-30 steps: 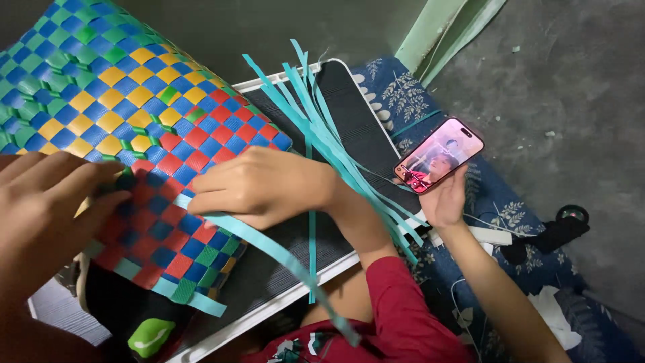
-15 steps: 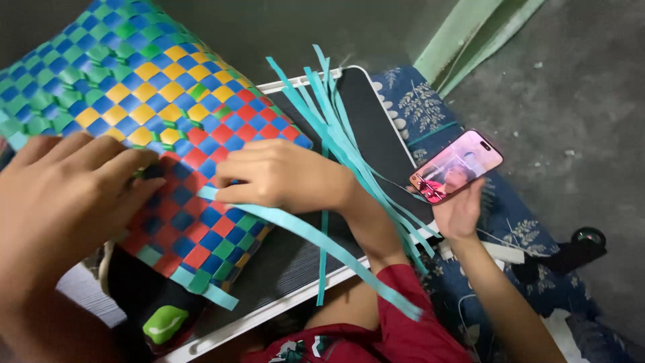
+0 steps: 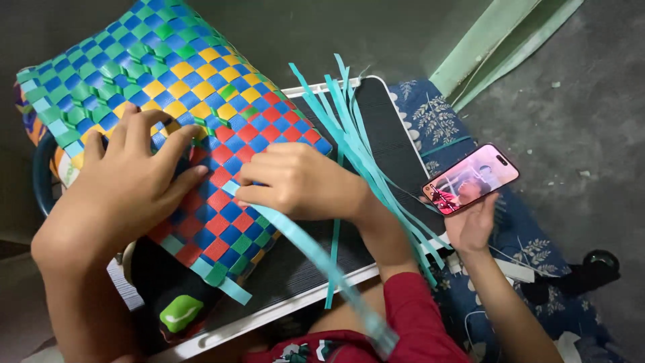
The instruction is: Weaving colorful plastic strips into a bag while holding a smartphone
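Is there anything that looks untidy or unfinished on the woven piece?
Yes. Loose teal strips fan out unwoven past the right edge of the checkered woven mat. The right hand pinches one strip, which trails off toward the camera.

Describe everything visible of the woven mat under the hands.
The woven mat is a flat checkered panel of plaited plastic-looking strips, banded green, yellow, blue and red, unfinished, with strip ends sticking out along its lower edge. It lies tilted across a dark white-framed board. The left hand presses on it flat; the right hand pinches a teal strip at its edge.
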